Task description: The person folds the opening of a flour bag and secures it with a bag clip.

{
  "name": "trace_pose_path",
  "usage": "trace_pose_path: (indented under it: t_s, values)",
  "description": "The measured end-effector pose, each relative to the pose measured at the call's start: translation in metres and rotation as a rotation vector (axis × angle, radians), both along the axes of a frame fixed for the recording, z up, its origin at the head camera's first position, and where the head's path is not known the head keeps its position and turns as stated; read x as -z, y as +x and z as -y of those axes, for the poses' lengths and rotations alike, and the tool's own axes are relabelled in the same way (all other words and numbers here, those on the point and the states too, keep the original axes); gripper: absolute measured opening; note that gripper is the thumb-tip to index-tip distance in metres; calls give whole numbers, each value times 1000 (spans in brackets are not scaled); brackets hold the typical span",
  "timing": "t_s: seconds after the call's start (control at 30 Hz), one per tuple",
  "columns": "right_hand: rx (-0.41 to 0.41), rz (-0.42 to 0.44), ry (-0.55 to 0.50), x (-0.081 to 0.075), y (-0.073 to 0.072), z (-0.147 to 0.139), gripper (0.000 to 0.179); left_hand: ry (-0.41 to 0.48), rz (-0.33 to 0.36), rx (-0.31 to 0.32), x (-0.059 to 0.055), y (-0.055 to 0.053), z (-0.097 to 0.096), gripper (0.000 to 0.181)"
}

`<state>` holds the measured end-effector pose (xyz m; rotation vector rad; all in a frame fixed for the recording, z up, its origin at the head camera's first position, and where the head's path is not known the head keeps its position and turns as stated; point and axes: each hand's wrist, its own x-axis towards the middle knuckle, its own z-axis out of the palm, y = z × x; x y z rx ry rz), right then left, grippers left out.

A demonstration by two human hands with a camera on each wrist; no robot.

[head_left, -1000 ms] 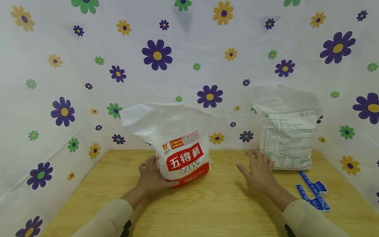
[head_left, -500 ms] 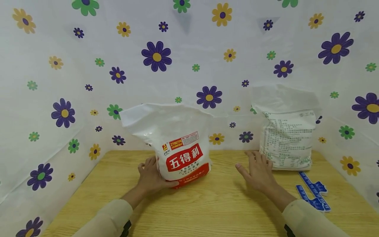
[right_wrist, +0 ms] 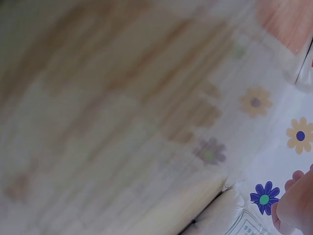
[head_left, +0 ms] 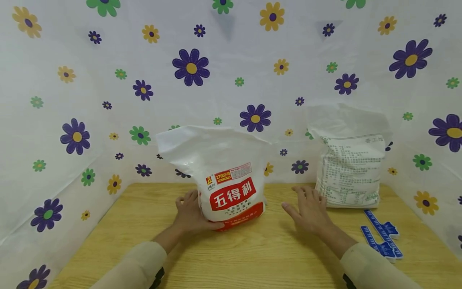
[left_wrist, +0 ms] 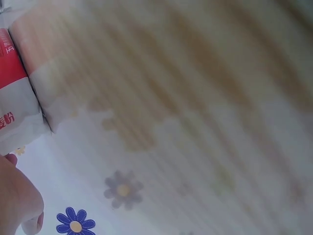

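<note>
A white plastic flour bag (head_left: 231, 176) with a red label stands tilted on the wooden table, its loose top leaning left. My left hand (head_left: 191, 214) holds its lower left corner, thumb along the front near the bottom and other fingers at the left side. In the left wrist view part of the flour bag (left_wrist: 14, 93) shows beside the left hand (left_wrist: 17, 198). My right hand (head_left: 308, 210) is spread above the table to the right, apart from this bag. Beside it stands a second white bag (head_left: 351, 168) with green print. The right wrist view shows the right hand (right_wrist: 298, 200) partly.
Two blue-and-white flat clips (head_left: 382, 237) lie on the table (head_left: 252, 261) at the right, in front of the second bag. A flower-patterned white sheet (head_left: 223, 48) encloses the back and sides.
The flour bag and my left hand have shifted a little to the right. My right hand has moved slightly left, towards it. The second bag and the clips have stayed put.
</note>
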<state>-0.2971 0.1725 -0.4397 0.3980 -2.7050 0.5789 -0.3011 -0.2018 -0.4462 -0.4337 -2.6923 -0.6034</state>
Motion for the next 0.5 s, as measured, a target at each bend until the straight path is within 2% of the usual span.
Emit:
trace_pose_path:
  t_s: [0.1,0.3,0.5]
  values:
    - [-2,3,5,1,0,1,69,-15,11,9,-1,-1,-4,108]
    - [-1,35,15,-1,-1,1,67,-13,76,29,-8,-2,-12,108]
    - [-19,62,14,-2,-1,3,73,-14,106,49,-5,-5,-21,109]
